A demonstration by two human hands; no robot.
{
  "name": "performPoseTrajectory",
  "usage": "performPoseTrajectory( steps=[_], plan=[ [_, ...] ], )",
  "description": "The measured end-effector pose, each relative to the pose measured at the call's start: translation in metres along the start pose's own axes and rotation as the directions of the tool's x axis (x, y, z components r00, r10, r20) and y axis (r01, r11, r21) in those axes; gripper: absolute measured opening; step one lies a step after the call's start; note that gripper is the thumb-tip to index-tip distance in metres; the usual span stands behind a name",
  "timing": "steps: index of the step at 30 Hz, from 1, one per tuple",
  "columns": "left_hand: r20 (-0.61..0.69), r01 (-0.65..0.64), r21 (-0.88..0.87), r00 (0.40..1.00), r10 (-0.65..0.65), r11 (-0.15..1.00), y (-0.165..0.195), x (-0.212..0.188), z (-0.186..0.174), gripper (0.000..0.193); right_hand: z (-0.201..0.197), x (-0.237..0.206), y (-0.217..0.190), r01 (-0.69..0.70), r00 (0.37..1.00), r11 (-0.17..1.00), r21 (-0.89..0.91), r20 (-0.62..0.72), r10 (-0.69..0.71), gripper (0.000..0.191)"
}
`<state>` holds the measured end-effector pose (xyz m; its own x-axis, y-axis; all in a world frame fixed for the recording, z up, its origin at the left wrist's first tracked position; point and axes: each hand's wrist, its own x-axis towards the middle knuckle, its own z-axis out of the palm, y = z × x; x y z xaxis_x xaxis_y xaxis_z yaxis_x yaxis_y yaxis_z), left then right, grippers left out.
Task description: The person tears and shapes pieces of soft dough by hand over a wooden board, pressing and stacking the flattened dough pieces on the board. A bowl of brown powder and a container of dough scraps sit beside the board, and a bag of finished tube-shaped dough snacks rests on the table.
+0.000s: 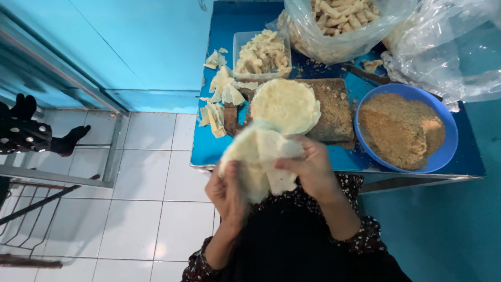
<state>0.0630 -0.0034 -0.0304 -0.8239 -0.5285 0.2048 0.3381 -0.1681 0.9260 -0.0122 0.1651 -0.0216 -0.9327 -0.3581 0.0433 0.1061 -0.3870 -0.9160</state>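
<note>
Both my hands hold a thin, pale, floppy wrapper sheet (259,156) just in front of the blue table's near edge. My left hand (228,190) grips its lower left part. My right hand (311,166) pinches its right side, with a fold hanging down. Right behind the sheet lies a round stack of the same pale wrappers (286,104) on a crumb-covered wooden board (334,107).
A blue bowl of brown crumbs (404,128) stands at the right of the blue table (209,149). Behind are a clear tub of wrapper scraps (261,52), loose offcuts (222,89), and a plastic bag of rolled pieces (339,21). White tiled floor lies to the left.
</note>
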Motion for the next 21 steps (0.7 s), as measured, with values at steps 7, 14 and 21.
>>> performPoseTrajectory(
  steps=[7, 14, 21],
  plan=[
    [-0.114, -0.042, -0.054, 0.993, 0.036, 0.998, 0.011, 0.006, 0.005, 0.029, -0.038, 0.007, 0.012, -0.208, 0.978, 0.892, 0.400, 0.068, 0.198, 0.059],
    [-0.273, -0.071, -0.237, 0.962, 0.004, 0.969, 0.020, 0.003, -0.011, 0.028, -0.086, -0.015, 0.023, -0.181, 0.970, 0.806, 0.563, -0.032, 0.240, 0.061],
    [-0.431, -0.167, -0.206, 0.900, 0.064, 0.964, 0.032, 0.026, -0.054, 0.033, -0.123, -0.021, -0.057, 0.294, 0.924, 0.819, 0.493, -0.365, -0.112, 0.041]
  ],
)
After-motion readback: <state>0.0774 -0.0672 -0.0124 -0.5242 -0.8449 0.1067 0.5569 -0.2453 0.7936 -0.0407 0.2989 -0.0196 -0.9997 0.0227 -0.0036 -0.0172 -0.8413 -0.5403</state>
